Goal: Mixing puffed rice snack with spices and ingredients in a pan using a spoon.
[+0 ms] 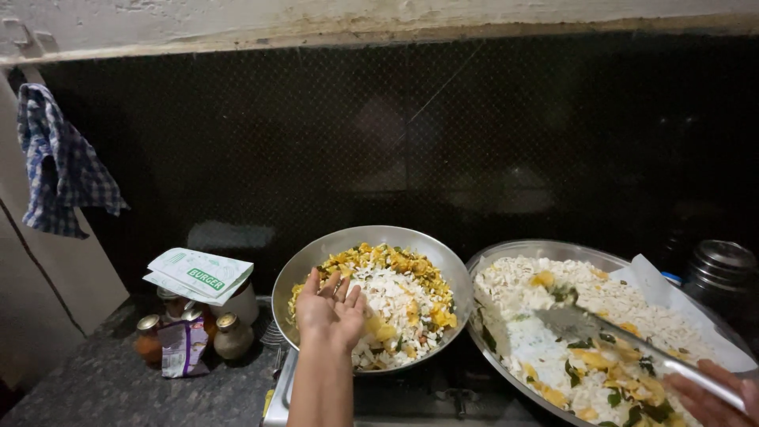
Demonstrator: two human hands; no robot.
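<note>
From my remote seat, starting at nine o'clock, a blue-and-white checked cloth (63, 162) hangs limp against the pale wall. Below it, on the speckled stone tabletop (95, 387), small lidded jars (148, 338) cluster beside a crinkled pouch (182, 348), with folded paper packets (199, 274) stacked on top. Toward six o'clock my left hand (330, 312) hovers palm up, fingers spread and released, at the near rim of a round steel pan (312, 261) heaped with a puffed rice mixture (395, 296), white and yellow, loose, dry and very light. I judge it would spill easily; the pan's smooth rim is the place to take hold. At four o'clock a wide steel tray (484, 265) carries more of the mixture with green leaves. My right hand (711, 399), at five o'clock, is clenched round the handle of a flat steel spatula (573, 323) lying in the tray. A dark ribbed jar (721, 269) stands at three o'clock.
</note>
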